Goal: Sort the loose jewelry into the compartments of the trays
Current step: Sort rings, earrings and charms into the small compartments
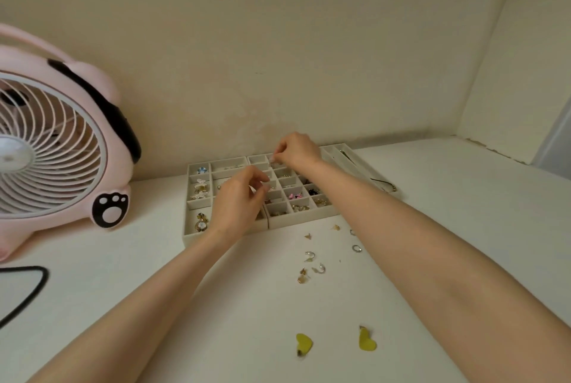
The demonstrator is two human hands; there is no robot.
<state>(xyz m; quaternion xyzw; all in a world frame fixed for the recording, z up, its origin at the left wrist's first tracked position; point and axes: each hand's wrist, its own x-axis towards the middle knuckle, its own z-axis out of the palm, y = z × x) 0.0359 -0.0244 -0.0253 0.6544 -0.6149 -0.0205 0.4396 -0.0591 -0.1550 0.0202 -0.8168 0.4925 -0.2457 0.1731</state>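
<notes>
Yellow heart earrings (367, 340) lie loose; right hand (299, 149) pinches jewelry (271, 164) over trays (297, 221)

Over the grid tray (304, 219), the right hand (298, 151) pinches a small piece (272, 164) above a rear compartment. The left hand (238, 200) curls its fingers (261, 180) over the tray's left part. Loose earrings (310, 265) and two yellow hearts (304, 343) lie on the surface (216, 305) in front of the tray. A pink fan (61, 147) stands to its left.

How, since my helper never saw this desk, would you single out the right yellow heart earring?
From the trays, come toward the white table's near edge. Of two hearts there, pick the right heart, dark hook on top; the left heart's is underneath.
</notes>
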